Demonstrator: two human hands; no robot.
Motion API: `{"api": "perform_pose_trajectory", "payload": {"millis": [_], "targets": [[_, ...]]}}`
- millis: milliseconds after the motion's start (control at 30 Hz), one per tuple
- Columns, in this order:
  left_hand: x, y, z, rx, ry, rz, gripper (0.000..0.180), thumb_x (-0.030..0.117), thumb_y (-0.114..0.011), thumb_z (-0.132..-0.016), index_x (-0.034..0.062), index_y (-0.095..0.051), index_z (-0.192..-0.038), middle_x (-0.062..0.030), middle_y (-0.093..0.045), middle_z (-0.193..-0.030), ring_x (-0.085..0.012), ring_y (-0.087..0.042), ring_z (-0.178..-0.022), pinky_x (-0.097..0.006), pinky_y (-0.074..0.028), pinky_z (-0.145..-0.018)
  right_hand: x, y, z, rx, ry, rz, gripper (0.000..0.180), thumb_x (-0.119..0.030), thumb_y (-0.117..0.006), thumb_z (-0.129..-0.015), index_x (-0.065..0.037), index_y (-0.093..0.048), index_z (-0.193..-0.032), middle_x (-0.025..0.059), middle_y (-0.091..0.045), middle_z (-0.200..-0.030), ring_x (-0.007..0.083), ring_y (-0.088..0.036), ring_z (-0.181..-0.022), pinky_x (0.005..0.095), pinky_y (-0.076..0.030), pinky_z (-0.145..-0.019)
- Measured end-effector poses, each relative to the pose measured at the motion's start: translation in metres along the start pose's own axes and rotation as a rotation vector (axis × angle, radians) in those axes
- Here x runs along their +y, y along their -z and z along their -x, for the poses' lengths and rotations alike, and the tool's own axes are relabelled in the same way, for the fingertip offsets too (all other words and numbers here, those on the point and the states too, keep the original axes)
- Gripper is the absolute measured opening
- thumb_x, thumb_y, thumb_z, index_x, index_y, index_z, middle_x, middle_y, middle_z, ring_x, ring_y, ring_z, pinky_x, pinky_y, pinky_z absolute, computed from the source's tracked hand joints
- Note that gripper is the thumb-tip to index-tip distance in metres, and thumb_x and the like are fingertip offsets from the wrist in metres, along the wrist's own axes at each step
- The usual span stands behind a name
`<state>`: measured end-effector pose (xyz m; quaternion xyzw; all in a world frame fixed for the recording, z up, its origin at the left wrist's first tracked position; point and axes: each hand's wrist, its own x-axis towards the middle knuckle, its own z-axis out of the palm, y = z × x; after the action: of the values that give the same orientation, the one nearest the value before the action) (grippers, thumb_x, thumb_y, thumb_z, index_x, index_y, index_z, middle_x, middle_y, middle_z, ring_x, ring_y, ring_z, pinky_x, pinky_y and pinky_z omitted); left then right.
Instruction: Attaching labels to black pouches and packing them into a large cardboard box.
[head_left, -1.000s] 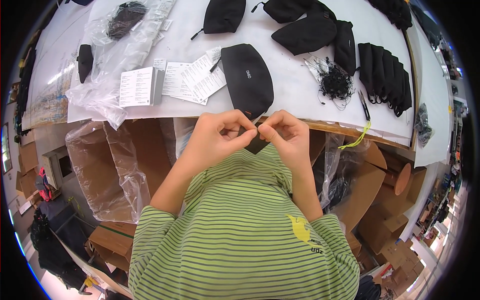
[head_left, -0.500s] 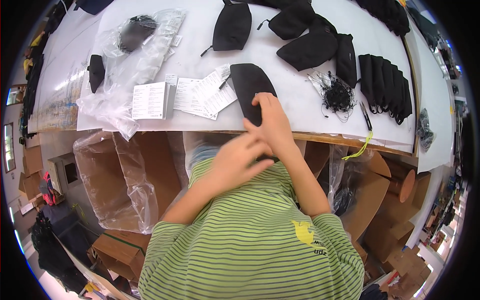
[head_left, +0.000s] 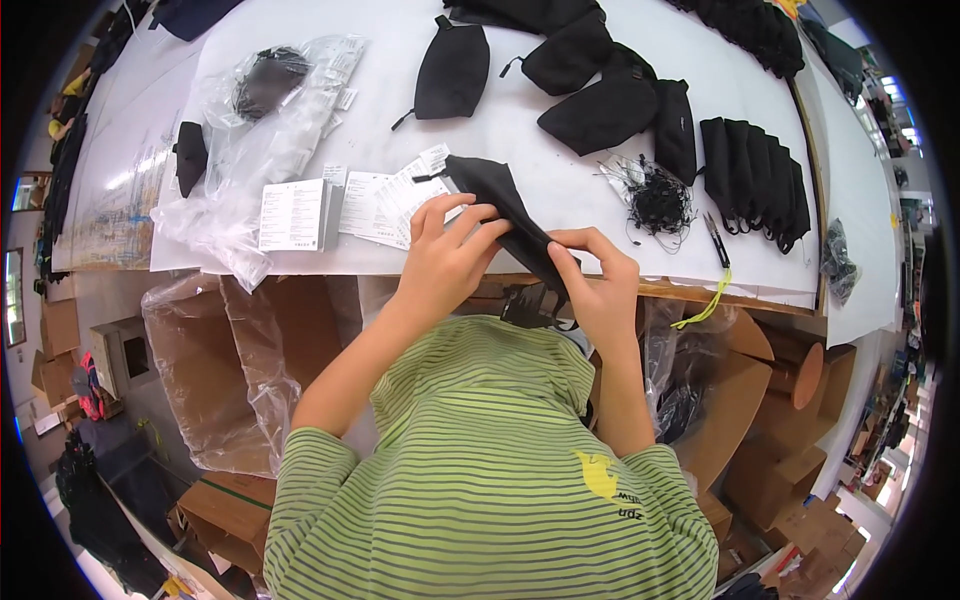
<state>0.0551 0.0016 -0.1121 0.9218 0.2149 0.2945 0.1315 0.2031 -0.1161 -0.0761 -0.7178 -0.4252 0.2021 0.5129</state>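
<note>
Head view: the right hand point(head_left: 605, 275) pinches the near end of a black pouch point(head_left: 505, 198), tilted over the table point(head_left: 572, 190) edge. The left hand's point(head_left: 445, 252) bent fingers touch its side; thumb obscured, grip unclear. Narrow and creased now, the pouch lay flatter earlier.

We've got our left hand point(head_left: 447, 252) and right hand point(head_left: 602, 277) on a black pouch point(head_left: 506, 196) — some white cards point(head_left: 368, 208) right beside it.
</note>
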Motion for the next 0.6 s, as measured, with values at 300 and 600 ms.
{"api": "perform_pose_trajectory", "payload": {"millis": [300, 600], "targets": [[-0.004, 0.013, -0.008, -0.158, -0.196, 0.267, 0.026, 0.007, -0.071, -0.063, 0.0031, -0.060, -0.086, -0.0055, -0.057, -0.086, -0.0248, -0.056, -0.086, -0.037, -0.044, -0.078, 0.003, 0.024, -0.003, -0.301, -0.085, -0.150, 0.011, -0.006, -0.064, -0.080, 0.004, -0.064, -0.086, 0.0063, -0.067, -0.077, 0.0108, -0.060, -0.073, 0.0233, -0.046, -0.071], [-0.001, 0.015, 0.001, -0.350, -0.040, 0.374, 0.023, 0.011, -0.072, -0.070, 0.0031, -0.060, -0.087, -0.0068, -0.056, -0.080, -0.0243, -0.057, -0.075, -0.034, -0.045, -0.063, 0.006, 0.028, -0.005, -0.446, -0.081, -0.166, 0.011, -0.008, -0.065, -0.080, 0.002, -0.063, -0.084, 0.0073, -0.066, -0.074, 0.0136, -0.064, -0.070, 0.0249, -0.048, -0.065]]}}
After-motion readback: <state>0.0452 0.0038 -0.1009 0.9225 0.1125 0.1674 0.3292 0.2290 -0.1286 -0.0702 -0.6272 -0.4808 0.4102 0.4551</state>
